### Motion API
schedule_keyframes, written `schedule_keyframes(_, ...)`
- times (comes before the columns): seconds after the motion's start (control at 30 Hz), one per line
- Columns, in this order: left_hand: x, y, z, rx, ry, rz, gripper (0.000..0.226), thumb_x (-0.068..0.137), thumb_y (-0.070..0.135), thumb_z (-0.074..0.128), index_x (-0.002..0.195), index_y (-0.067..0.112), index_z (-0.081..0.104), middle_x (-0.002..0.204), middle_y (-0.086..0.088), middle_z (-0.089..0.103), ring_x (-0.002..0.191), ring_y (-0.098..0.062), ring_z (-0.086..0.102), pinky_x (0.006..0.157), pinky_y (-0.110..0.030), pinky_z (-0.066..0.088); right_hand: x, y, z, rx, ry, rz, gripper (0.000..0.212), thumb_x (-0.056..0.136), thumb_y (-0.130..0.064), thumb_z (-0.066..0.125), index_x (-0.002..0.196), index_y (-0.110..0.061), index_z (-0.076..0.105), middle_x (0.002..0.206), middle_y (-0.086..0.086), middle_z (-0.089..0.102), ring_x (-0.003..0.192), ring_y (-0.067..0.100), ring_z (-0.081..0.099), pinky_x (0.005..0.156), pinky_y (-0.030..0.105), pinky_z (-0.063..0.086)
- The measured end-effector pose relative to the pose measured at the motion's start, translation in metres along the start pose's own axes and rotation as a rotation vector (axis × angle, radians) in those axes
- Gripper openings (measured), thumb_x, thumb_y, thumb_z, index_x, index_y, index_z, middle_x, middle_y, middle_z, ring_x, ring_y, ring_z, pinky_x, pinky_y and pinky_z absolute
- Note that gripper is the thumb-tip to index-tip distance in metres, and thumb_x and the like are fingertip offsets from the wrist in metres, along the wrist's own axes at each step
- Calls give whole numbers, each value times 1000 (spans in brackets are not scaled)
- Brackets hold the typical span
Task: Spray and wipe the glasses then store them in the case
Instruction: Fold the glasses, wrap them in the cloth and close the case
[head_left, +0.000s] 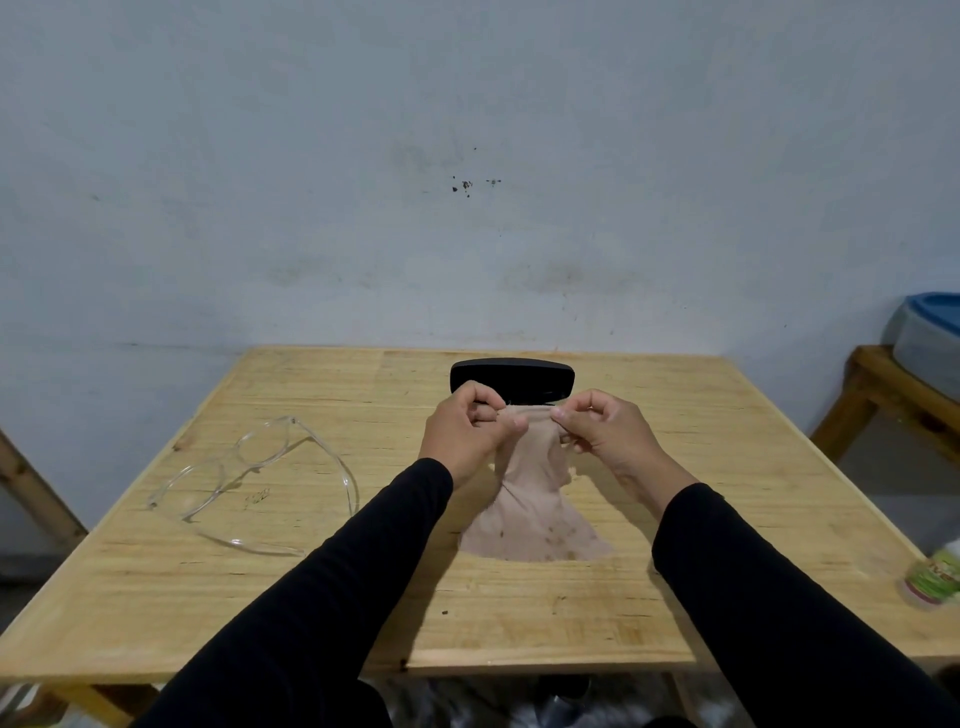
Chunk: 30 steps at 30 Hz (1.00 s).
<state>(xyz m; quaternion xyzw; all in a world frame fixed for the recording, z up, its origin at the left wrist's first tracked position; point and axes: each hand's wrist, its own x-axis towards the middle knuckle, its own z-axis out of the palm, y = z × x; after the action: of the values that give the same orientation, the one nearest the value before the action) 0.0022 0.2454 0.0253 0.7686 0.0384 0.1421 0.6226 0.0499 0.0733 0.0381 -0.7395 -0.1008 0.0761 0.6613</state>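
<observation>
We see the clear-framed glasses lying on the tabletop at the left, their temples unfolded. The black case sits closed near the far edge. A pinkish, spotted cloth is lifted by its top edge, its lower part draped on the wood. A bottle with a green label lies at the right edge.

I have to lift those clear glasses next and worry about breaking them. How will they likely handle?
The clear glasses look thin and all plastic, so probably light and a bit flexible. Their arms are spread open on the table, so they may snag or twist if dragged. The smooth lenses probably smudge and slip.
</observation>
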Motion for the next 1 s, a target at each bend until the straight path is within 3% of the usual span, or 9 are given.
schedule_keyframes(0.3,0,3,-9,-66,62,-21,18,76,14,75,89,19,63,70,3,66,67,-10,63,57,-16,52,5,-3,-4,-101,153,8,14,79,-13,74,73,-12,62,64,2,66,59,10,57,58,23,43)
schedule_keyframes(0.43,1,2,-11,-70,130,-54,13,76,17,75,84,21,66,70,5,68,76,-13,67,73,-21,53,6,-3,-3,-122,203,5,14,79,-14,74,73,-13,62,66,1,66,62,12,59,60,25,44)
schedule_keyframes(0.5,-1,-1,-13,-48,163,-80,9,78,18,73,85,18,68,73,5,69,80,-12,67,74,-21,51,5,-2,-3,-140,209,18,11,81,-14,73,75,-13,63,68,2,67,65,14,61,61,23,44)
schedule_keyframes(0.57,-4,-3,-16,28,213,-116,10,81,20,70,91,19,69,75,8,68,81,-8,63,67,-15,45,1,0,-4,-177,202,32,4,83,-12,69,86,-13,66,77,3,69,71,14,61,60,19,43)
schedule_keyframes(0.67,-10,-6,-20,150,246,-140,13,84,18,63,96,20,68,74,12,63,76,0,56,68,-13,40,-8,4,-5,-310,178,4,33,88,-10,63,120,-14,60,106,0,63,92,13,58,55,6,41)
schedule_keyframes(0.73,-14,-7,-20,243,209,-126,12,86,17,62,95,19,69,76,12,62,76,-1,55,73,-15,39,-15,7,-4,-356,199,-18,41,90,-10,62,130,-13,53,114,0,53,103,16,53,51,0,40)
schedule_keyframes(0.83,-25,-8,-16,336,82,-100,8,84,16,66,89,18,71,82,8,66,78,-3,59,73,-13,42,-27,13,-1,-497,243,-84,25,90,-12,61,114,-16,61,110,1,60,95,14,58,57,6,36)
schedule_keyframes(0.93,-40,-10,-12,446,-78,-65,7,80,13,71,83,19,74,84,5,70,77,-5,62,72,-14,47,-46,20,3,-605,125,-127,10,88,-10,61,88,-20,65,91,-3,63,78,3,57,57,7,40)
schedule_keyframes(1.0,-50,-12,-11,586,-186,-16,10,78,13,73,87,17,75,89,1,71,79,-7,62,78,-17,47,-59,26,4,-698,27,-147,8,85,-10,65,85,-18,68,89,-3,63,74,3,56,57,6,41)
